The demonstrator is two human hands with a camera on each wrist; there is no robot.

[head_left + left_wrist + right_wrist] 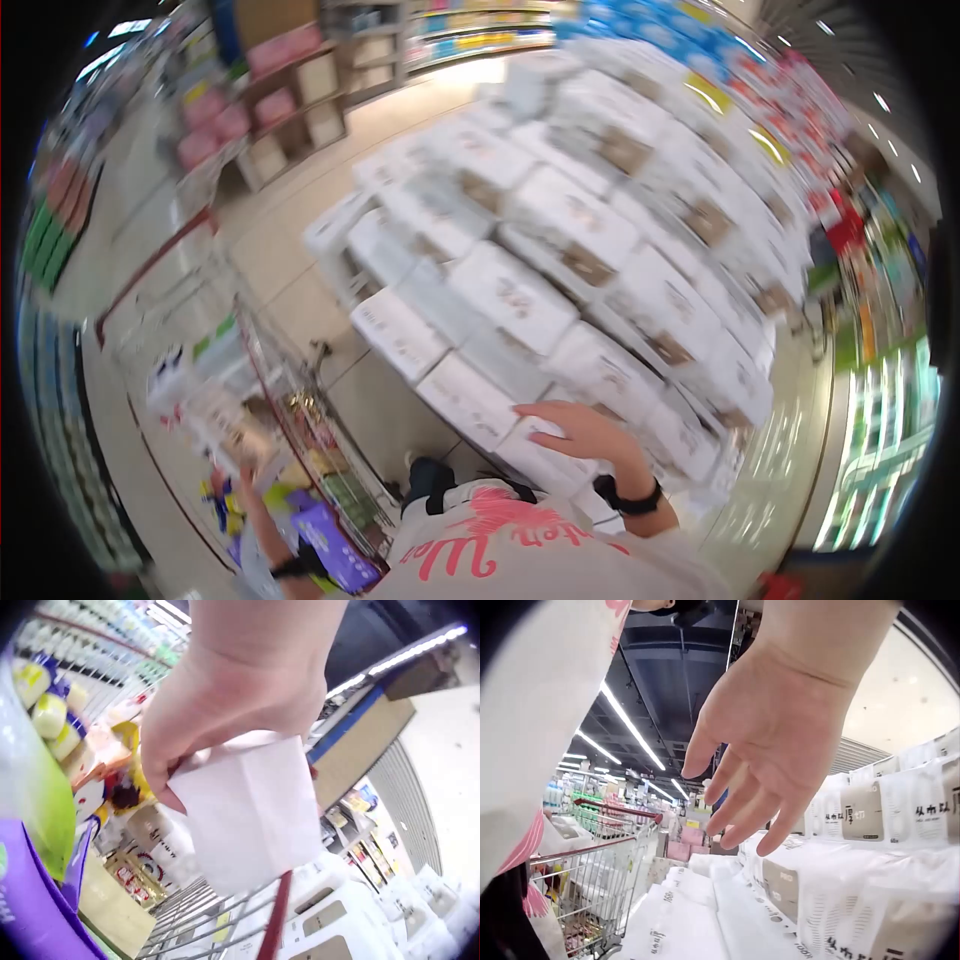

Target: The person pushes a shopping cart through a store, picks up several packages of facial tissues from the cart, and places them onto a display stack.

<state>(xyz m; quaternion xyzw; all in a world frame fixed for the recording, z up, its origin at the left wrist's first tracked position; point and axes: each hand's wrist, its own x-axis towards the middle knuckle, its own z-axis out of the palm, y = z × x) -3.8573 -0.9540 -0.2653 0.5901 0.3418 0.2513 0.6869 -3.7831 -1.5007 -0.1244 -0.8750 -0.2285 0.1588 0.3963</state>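
Observation:
My left hand [232,697] grips a white soft pack [244,814] from above, its thumb and fingers on either side. In the head view this pack [232,425] is blurred and hangs over the wire shopping cart [270,385]. With fingers spread and relaxed, my right hand [769,750] holds nothing. It hovers close over the near corner of a big stack of white packs [510,290], which carry dark lettering and beige panels. From the head view, the right hand [585,432] overlaps a front pack of the stack.
Inside the cart lie a purple package [330,545], a green-and-white bag [45,772] and several snack packs. Shelves with pink bundles [285,50] stand beyond the aisle floor [290,210]. Blue and red packages [640,30] rise behind the stack, and lit shelves [870,460] line the right.

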